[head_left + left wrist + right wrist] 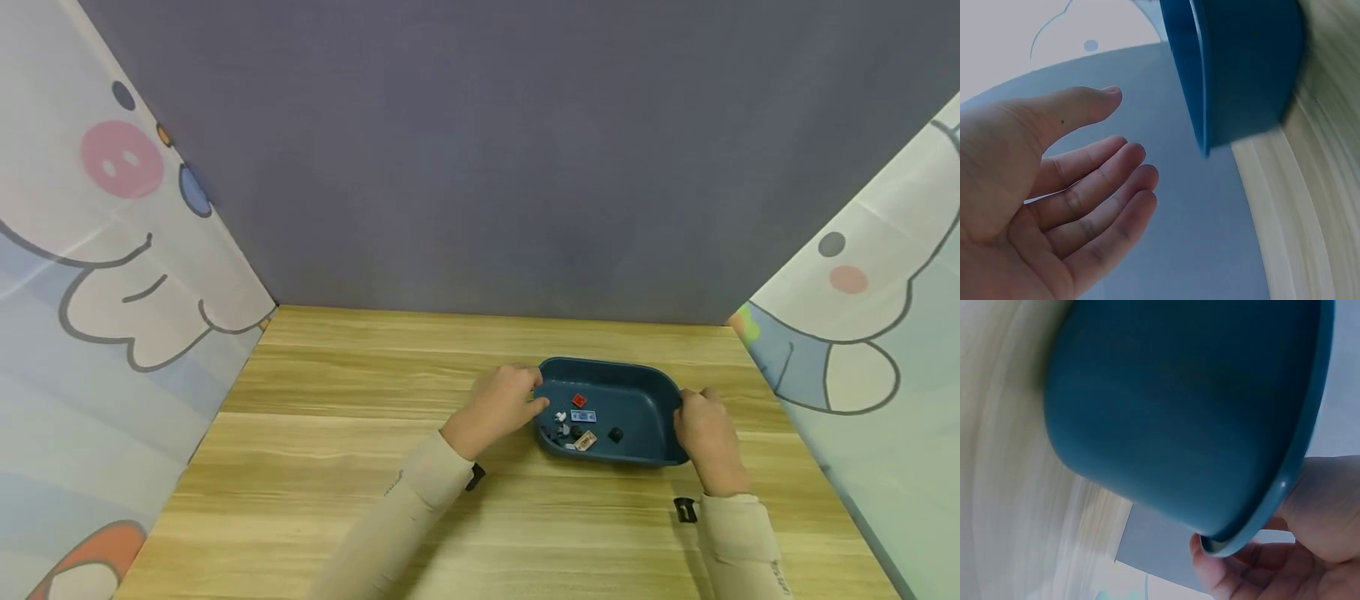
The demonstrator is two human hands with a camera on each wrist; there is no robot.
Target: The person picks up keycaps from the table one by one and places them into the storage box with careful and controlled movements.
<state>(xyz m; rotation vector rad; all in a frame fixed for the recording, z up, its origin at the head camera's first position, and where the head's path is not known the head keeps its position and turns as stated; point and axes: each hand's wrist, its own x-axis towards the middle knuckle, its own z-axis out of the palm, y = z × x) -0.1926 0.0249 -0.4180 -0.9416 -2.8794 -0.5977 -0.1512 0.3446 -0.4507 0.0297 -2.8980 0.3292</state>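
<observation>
A dark blue plastic tub (637,417) with rounded corners sits on the table, right of the middle. Inside lie a small red piece (579,401), a blue printed piece (583,416), a tan printed piece (586,441), a black piece (616,434), and several small white, grey and dark bits towards the left end. My right hand (705,429) grips the tub's right end; in the right wrist view, its fingers (1210,565) curl at the rim. Beside the left end is my left hand (501,406); the left wrist view shows its fingers (1122,225) relaxed and apart from the tub wall (1247,75), holding nothing.
The wood-grain table (337,467) runs back to a grey panel (487,167). Side panels with cartoon figures stand at the left (135,250) and right (862,317). A small black piece (686,510) shows at the right wrist, another (476,477) at the left.
</observation>
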